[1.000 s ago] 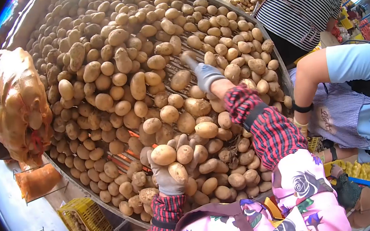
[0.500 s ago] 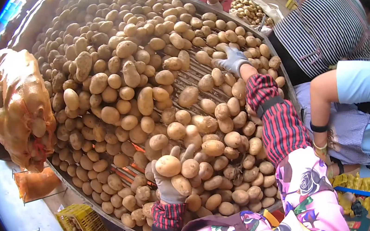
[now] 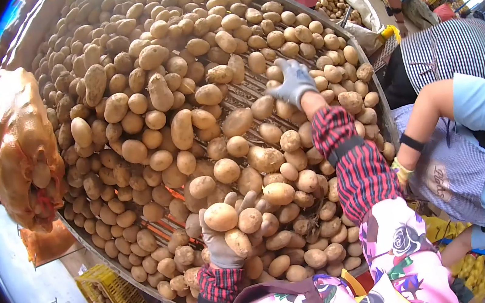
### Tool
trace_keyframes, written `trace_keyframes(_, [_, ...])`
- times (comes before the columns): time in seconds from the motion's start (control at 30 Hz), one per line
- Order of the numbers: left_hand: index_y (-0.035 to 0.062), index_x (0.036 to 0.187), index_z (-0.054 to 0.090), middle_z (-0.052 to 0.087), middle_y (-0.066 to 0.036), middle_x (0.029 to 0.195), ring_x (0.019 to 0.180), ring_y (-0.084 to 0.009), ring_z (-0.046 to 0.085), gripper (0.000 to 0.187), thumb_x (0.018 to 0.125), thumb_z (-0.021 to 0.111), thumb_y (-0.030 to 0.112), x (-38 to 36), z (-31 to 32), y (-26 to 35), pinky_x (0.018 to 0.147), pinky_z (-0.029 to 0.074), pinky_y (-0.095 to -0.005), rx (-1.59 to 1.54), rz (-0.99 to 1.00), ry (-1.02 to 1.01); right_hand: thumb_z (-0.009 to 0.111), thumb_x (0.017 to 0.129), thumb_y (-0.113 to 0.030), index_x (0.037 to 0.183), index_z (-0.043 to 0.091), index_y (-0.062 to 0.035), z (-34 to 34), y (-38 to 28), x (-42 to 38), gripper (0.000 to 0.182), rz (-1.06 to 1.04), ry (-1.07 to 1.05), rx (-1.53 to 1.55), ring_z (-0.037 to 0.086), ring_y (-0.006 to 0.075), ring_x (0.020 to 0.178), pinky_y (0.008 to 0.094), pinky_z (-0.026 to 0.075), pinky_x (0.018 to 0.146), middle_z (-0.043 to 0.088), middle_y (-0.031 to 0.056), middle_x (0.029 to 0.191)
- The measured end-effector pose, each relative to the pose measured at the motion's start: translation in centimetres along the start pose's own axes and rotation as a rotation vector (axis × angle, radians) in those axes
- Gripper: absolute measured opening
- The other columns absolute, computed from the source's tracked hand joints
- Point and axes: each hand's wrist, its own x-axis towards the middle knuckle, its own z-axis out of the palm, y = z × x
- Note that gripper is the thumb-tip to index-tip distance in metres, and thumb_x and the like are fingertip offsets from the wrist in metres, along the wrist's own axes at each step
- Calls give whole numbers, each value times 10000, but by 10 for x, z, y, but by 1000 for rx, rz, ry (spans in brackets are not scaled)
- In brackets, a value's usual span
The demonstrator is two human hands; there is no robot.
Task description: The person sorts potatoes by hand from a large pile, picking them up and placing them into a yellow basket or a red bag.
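Observation:
Several potatoes [image 3: 220, 217] rest in my gloved left hand [image 3: 222, 249], whose fingers curl around them near the close edge of a heaped sorting table. Farther off on the right side, my gloved right hand [image 3: 293, 83] reaches over the heap with its fingers spread. Single potatoes [image 3: 274, 74] lie right by its fingertips, and none shows in its grasp. Between the two hands, bare slats [image 3: 249, 94] of the table show through a gap in the potatoes.
A metal rim [image 3: 378, 90] borders the table. At left hangs a net sack [image 3: 22, 150] of potatoes, with a yellow crate [image 3: 111, 297] below. Co-workers stand along the right, one in a checked apron [image 3: 458, 160]. An open white sack [image 3: 361, 7] of potatoes stands beyond.
The view has shifted slightly. My right hand has drawn a little nearer to me with fingers spread; my left hand keeps the same potatoes. The co-workers at right have changed posture.

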Motion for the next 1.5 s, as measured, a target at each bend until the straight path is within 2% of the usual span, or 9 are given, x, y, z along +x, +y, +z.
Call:
trace_keyframes(0.2, [130,1434,532,307,-207,1607,1488,-443,246,771,900,528,687,-6,3,-5,1135,279,-703,17,4,74,808,680,-477,1438,470,-212,7,-29,10,871,-32,-82,-50,439,400,1368,505,437,1091,469,152,1464])
trace_keyframes(0.4, [115,1398,549,362,-209,1572,1473,-445,268,740,891,587,654,-21,11,-15,1142,275,-704,-39,-12,29,842,617,-332,1373,529,-130,10,-36,-13,843,-176,-169,380,560,391,1240,427,463,1056,573,225,1335])
trace_keyframes(0.53, [118,1412,532,383,-203,1561,1452,-449,302,755,900,559,672,-35,11,-20,1156,273,-671,33,41,53,827,622,-239,1442,476,-74,12,-70,-9,906,-225,-393,169,585,366,1240,415,484,1027,606,259,1318])
trace_keyframes(0.6, [181,1397,567,453,-166,1523,1431,-414,355,717,895,550,693,-44,15,-20,1085,368,-663,288,79,125,819,630,-212,1463,454,-63,7,-75,-6,922,-288,-476,96,591,338,1239,399,485,1022,612,232,1328])
trace_keyframes(0.67, [175,1370,587,473,-187,1501,1414,-426,375,713,892,553,703,-56,11,-15,1090,366,-663,297,124,136,818,634,-190,1480,440,-64,7,-63,9,935,-382,-656,208,584,300,1249,382,489,1008,604,200,1355])
trace_keyframes(0.9, [107,1402,559,394,-180,1567,1439,-422,343,704,945,505,640,-8,35,33,1156,309,-630,339,99,0,798,701,-150,1529,392,-86,-12,-50,-2,924,-379,-785,456,544,225,1232,338,461,1012,551,141,1412])
trace_keyframes(1.0, [46,1426,467,451,-227,1501,1375,-450,425,736,965,507,619,16,51,32,1129,342,-659,311,125,6,798,733,-157,1530,384,-76,8,-46,-2,902,-370,-766,571,518,221,1266,335,430,1052,537,127,1422])
trace_keyframes(1.17, [82,1408,518,398,-195,1554,1405,-451,396,730,949,500,649,47,56,37,1144,302,-671,302,86,44,838,750,-302,1536,364,-42,8,-34,1,954,-491,-868,623,445,253,1363,353,362,1132,467,164,1500])
trace_keyframes(1.5, [89,1389,529,473,-193,1494,1349,-452,458,686,954,525,620,42,51,28,1098,375,-668,288,139,93,805,774,-193,1534,355,-30,14,-46,-43,898,-279,-1035,1136,497,175,1250,313,399,1074,522,112,1378])
